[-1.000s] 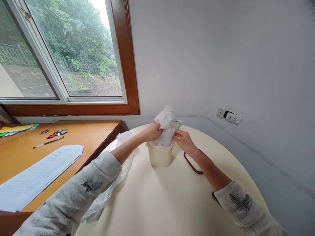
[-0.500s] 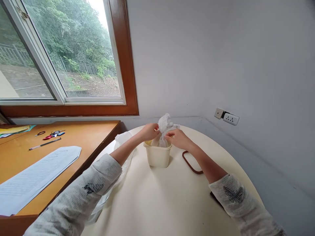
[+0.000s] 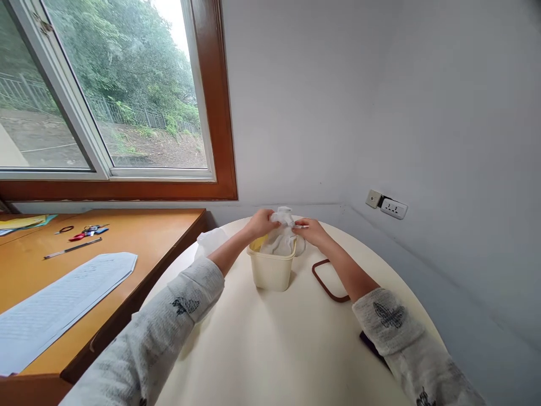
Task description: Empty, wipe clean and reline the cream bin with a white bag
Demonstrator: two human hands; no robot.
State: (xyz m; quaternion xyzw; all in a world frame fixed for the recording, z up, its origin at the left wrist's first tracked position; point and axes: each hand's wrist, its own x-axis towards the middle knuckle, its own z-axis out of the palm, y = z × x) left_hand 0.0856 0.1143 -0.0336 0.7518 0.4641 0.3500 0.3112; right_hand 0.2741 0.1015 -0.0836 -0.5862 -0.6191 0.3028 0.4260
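A cream-coloured ribbed plastic bin stands upright on the round table. A thin white plastic bag lies partly inside it and rises above its rim. My left hand pinches the bag on its left side, over the bin's back left. On the other side, my right hand grips the bag with thumb and fingers, beyond the right rim. Some of the bag hangs behind the bin's right edge. A brown rounded frame-shaped ring lies flat on the table, below my right forearm.
Another translucent white bag lies at the table's left, partly behind my left arm. A dark flat object is half hidden by my right sleeve. The wooden desk at left holds papers, a pen and keys.
The bag's bunched top has come down and its lower part has spread across the bin's opening. My right hand has moved slightly right and my left hand slightly up.
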